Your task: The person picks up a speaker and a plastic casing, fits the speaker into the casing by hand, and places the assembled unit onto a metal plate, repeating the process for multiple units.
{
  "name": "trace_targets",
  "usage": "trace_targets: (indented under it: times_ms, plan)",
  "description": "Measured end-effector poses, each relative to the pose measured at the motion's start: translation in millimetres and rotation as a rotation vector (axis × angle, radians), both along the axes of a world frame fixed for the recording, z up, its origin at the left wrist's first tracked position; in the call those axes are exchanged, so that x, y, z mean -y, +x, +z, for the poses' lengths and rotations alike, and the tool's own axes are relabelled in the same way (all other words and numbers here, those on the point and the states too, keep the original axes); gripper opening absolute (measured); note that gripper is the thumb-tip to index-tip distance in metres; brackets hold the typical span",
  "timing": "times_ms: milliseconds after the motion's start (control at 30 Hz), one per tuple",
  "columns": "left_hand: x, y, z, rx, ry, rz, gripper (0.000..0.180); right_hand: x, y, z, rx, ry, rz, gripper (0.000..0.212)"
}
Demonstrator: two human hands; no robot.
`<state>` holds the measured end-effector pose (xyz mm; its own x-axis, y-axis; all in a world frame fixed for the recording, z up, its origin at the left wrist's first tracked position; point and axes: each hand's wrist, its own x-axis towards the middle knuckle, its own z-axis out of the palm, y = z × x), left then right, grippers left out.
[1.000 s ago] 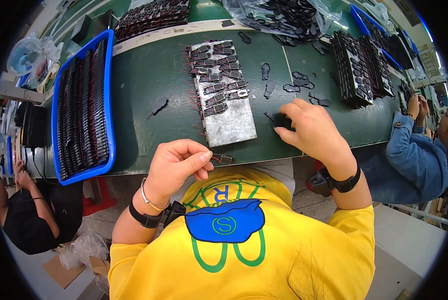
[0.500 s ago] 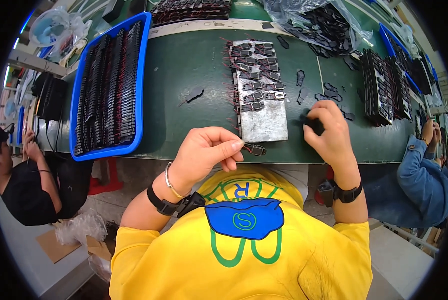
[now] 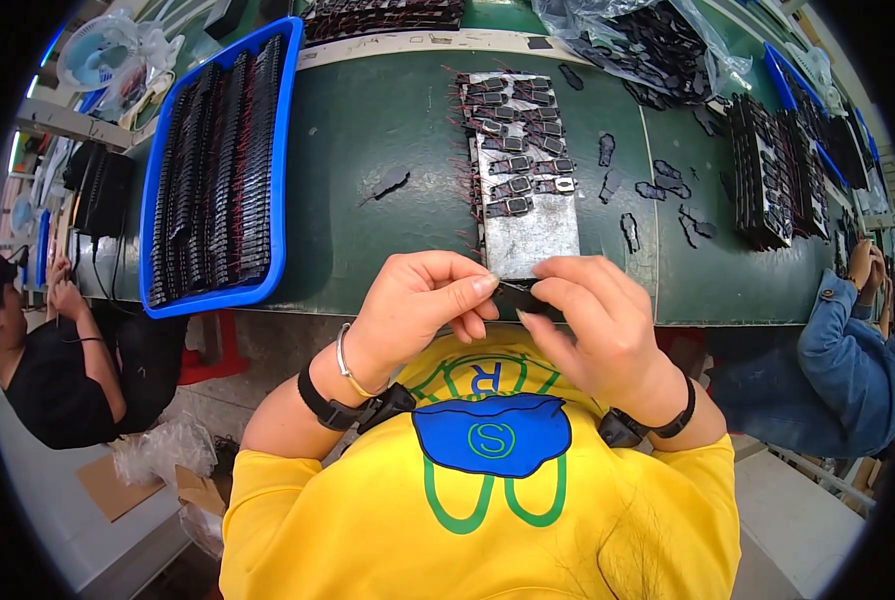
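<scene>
My left hand (image 3: 438, 297) pinches one end of a small black wired part (image 3: 513, 287), just off the near end of a metal plate (image 3: 533, 238). My right hand (image 3: 598, 318) has come up to the same part from the other side. Its thumb and fingers close on a thin black die-cut piece (image 3: 518, 297) there, mostly hidden by the fingertips. Several black parts (image 3: 515, 207) with rectangular frames and red wires lie in two columns on the plate. Loose black die-cut pieces (image 3: 631, 232) lie to the right of it.
A blue tray (image 3: 280, 200) packed with rows of black wired parts stands at left. At the far right of the green table (image 3: 368, 130) are stacked loaded plates (image 3: 763, 180). A plastic bag (image 3: 658, 45) of black pieces lies behind. People sit at both sides.
My right hand has moved left from the loose pieces to meet my left hand, bringing a black piece. My left hand has stayed nearly in place with its part.
</scene>
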<state>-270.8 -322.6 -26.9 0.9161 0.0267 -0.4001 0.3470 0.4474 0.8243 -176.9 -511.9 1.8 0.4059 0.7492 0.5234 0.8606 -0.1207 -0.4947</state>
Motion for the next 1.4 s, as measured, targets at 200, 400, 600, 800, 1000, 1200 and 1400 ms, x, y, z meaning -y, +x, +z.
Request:
trace_targets:
  times_ms: [200,400,600,800,1000,1200,1400]
  plan:
    - [1.1,-1.9,-2.3,0.011,-0.048,0.005,0.015,-1.0,-7.3,-4.9,0.007,-0.039,-0.029,0.028]
    - [1.1,-3.1,-3.3,0.036,-0.045,-0.012,0.015,-0.4,-8.0,-4.8,-0.008,-0.065,-0.009,0.029]
    - [2.9,-6.2,-2.2,0.056,-0.038,-0.02,0.014,0.0,-10.1,-7.4,-0.02,-0.048,-0.022,0.027]
    - [5.3,-10.1,0.5,0.088,-0.019,-0.022,0.014,1.1,-11.6,-9.7,-0.031,-0.018,-0.027,0.025]
    - [6.1,-13.0,4.9,0.084,0.001,-0.032,0.013,1.3,-11.7,-8.1,-0.005,-0.003,-0.009,0.024]
    - [7.7,-12.4,11.3,0.113,0.1,-0.052,0.011,0.1,-14.0,-8.3,0.065,-0.007,-0.017,0.026]
    - [7.4,-11.8,12.7,0.093,0.135,-0.054,0.015,-1.9,-16.9,-5.5,0.175,0.003,0.022,0.03]
